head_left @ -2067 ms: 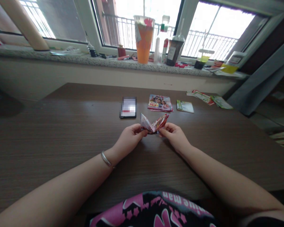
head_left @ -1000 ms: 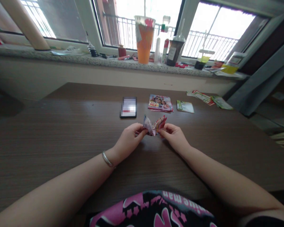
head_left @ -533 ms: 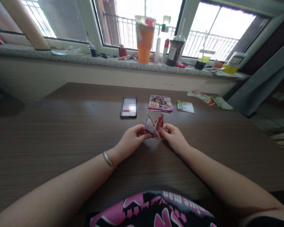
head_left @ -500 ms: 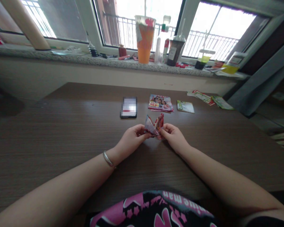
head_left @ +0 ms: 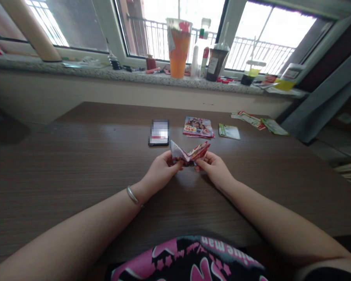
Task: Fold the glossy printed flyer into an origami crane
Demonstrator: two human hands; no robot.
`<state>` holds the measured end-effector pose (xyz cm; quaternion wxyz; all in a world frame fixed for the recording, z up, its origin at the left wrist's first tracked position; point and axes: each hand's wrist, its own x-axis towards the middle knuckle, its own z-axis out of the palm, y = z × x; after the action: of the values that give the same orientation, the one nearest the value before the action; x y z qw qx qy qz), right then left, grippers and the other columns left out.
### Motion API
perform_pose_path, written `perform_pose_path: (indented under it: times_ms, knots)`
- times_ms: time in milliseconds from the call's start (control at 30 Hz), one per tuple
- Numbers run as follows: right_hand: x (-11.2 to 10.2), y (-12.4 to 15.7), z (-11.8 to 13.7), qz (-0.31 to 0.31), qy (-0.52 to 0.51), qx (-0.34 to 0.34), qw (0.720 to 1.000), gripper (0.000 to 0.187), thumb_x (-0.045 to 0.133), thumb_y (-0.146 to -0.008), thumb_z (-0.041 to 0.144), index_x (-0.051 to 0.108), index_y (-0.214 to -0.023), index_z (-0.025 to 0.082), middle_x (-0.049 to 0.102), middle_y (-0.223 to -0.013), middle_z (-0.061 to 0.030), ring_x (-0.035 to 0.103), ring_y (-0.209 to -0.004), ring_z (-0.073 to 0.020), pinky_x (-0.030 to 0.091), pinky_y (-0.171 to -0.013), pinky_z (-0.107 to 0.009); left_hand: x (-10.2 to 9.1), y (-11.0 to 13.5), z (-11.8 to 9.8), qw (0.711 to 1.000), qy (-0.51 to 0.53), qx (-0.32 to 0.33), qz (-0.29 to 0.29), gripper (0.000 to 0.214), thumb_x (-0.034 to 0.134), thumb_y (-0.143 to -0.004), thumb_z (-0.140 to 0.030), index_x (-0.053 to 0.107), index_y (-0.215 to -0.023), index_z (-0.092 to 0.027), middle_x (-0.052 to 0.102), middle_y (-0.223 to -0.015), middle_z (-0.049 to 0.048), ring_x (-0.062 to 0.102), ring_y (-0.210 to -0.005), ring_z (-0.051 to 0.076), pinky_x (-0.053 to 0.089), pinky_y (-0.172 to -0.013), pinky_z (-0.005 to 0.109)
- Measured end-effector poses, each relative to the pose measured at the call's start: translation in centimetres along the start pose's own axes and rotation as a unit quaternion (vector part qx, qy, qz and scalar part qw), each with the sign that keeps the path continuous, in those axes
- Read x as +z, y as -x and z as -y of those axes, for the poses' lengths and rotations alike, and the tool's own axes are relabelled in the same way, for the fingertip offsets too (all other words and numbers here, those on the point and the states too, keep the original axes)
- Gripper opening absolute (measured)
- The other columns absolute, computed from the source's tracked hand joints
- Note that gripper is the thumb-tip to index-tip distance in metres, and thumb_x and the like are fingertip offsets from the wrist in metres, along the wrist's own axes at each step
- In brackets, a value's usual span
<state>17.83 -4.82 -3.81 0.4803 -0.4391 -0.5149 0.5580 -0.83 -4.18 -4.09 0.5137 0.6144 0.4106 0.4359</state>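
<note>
A folded paper piece [head_left: 190, 153], printed in red and pale colours, is held a little above the brown table [head_left: 90, 171]. My left hand [head_left: 163, 166] pinches its left side, thumb toward me. On its right side, my right hand [head_left: 212, 164] grips it the same way. The paper's upper flaps spread apart in a V shape. Beyond the hands lies a stack of printed flyers [head_left: 198, 127]. A dark-edged phone-like object [head_left: 159, 132], its face blurred, is to the left of the stack.
A small greenish card stack [head_left: 229, 131] lies right of the flyers. Farther right are several loose paper strips [head_left: 251, 120]. Along the granite windowsill [head_left: 146, 78] stand an orange drink cup [head_left: 178, 50], a dark drink cup [head_left: 217, 62] and bottles.
The paper's flaps have opened wider, its left corner moving to the left and its right corner to the right. My left hand has shifted slightly left; the right hand stays nearly in place.
</note>
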Motion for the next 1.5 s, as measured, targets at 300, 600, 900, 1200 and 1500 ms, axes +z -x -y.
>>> perform_pose_path:
  times_ms: [300,600,900,1200,1500]
  knots:
    - [0.03,-0.06,-0.06,-0.004,0.014,-0.008,1.000,0.042,0.080,-0.059,0.053,0.058,-0.070,0.019,0.060,-0.058,0.0033,0.054,-0.053,-0.0106,0.046,-0.056,-0.025,-0.16,0.07,0.09,1.000,-0.005,-0.003,0.028,0.034,0.067,-0.079,-0.041,0.067,-0.101,-0.015,0.072,-0.101,0.0082,0.067,-0.088,0.019,0.052,-0.078,0.029]
    - [0.49,0.05,-0.05,0.018,-0.007,-0.005,1.000,0.041,0.081,-0.059,0.051,0.061,-0.075,0.020,0.066,-0.069,0.0012,0.058,-0.057,-0.0112,0.049,-0.059,-0.026,0.05,0.17,-0.06,0.999,-0.022,0.014,0.034,0.029,0.066,-0.080,-0.037,0.068,-0.098,-0.014,0.073,-0.099,0.0081,0.067,-0.086,0.019,0.051,-0.079,0.029]
    - [0.62,0.11,0.12,0.035,-0.012,-0.029,0.999,0.035,0.078,-0.066,0.048,0.060,-0.078,0.021,0.063,-0.068,0.0022,0.057,-0.058,-0.0113,0.049,-0.061,-0.027,0.28,0.00,-0.04,0.999,0.014,0.007,0.046,0.031,0.066,-0.079,-0.037,0.066,-0.100,-0.014,0.072,-0.100,0.0090,0.067,-0.087,0.020,0.051,-0.081,0.031]
    - [0.29,-0.24,-0.66,0.008,-0.006,-0.049,0.999,0.036,0.079,-0.064,0.043,0.062,-0.087,0.020,0.065,-0.072,0.0004,0.057,-0.062,-0.0128,0.049,-0.062,-0.029,0.28,0.11,-0.35,1.000,-0.015,-0.018,0.000,0.029,0.068,-0.074,-0.035,0.068,-0.093,-0.014,0.073,-0.089,0.0079,0.067,-0.081,0.020,0.053,-0.075,0.031]
    - [0.15,-0.19,-0.39,0.000,0.057,-0.055,0.997,0.030,0.076,-0.066,0.043,0.065,-0.080,0.019,0.064,-0.066,0.0000,0.055,-0.061,-0.0137,0.047,-0.061,-0.029,0.22,-0.08,0.22,0.998,-0.056,0.008,-0.003,0.027,0.063,-0.077,-0.031,0.067,-0.096,-0.013,0.073,-0.092,0.0086,0.068,-0.076,0.019,0.053,-0.071,0.030]
